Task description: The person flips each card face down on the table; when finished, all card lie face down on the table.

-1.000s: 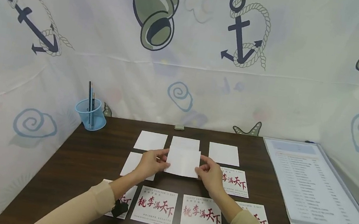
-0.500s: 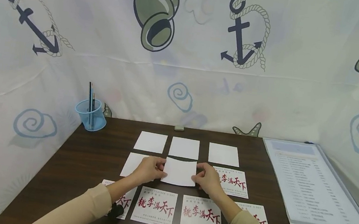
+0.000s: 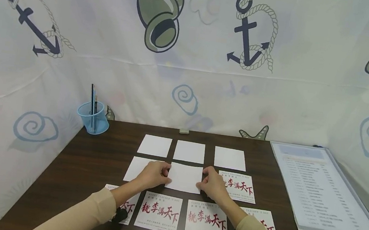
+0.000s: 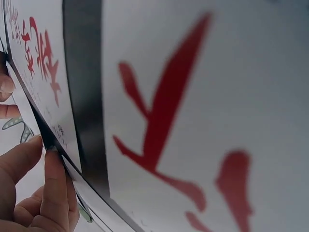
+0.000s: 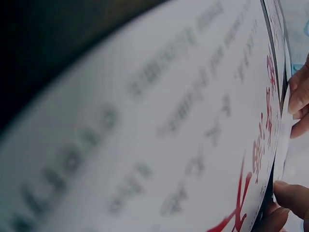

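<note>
At the centre of the frame the left hand (image 3: 153, 174) and right hand (image 3: 215, 183) pinch opposite edges of a blank card (image 3: 185, 178); the step in hand looks like squaring it on the counter (image 3: 88, 164) in the middle row; the next move seems to call for an even release of both sides, without dragging; blank cards (image 3: 189, 152) number five, this one included, three of them in the row above; printed cards (image 3: 158, 212) also number five, four along the bottom; one cup (image 3: 100, 123) stands at left, one board (image 3: 327, 190) lies at right.
</note>
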{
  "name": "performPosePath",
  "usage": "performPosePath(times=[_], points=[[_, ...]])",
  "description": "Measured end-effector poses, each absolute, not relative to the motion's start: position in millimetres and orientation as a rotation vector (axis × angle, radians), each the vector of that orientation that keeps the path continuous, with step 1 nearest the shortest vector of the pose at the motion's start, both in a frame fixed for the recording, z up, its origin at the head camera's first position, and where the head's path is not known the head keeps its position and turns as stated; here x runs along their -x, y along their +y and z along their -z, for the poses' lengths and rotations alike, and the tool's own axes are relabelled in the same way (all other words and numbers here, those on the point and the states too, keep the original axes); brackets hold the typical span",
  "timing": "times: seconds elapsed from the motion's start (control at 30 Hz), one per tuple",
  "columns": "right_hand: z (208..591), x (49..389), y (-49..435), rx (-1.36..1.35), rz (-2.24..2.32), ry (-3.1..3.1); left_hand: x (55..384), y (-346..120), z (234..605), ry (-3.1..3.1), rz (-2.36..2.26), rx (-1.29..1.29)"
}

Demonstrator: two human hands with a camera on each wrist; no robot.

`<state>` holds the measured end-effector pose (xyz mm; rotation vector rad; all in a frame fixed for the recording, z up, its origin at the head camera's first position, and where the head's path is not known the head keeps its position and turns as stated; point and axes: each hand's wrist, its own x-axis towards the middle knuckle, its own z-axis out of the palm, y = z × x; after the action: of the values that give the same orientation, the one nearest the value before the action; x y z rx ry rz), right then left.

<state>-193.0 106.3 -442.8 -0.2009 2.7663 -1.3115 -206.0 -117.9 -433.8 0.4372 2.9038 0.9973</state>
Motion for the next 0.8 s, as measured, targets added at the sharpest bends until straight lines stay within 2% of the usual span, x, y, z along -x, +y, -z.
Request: performPosePath(times=[0.8], points=[[441.6, 190.8, 108.3, 0.262, 1.291, 2.784, 208.2, -115.0, 428.8, 2.909, -0.874, -0.462]])
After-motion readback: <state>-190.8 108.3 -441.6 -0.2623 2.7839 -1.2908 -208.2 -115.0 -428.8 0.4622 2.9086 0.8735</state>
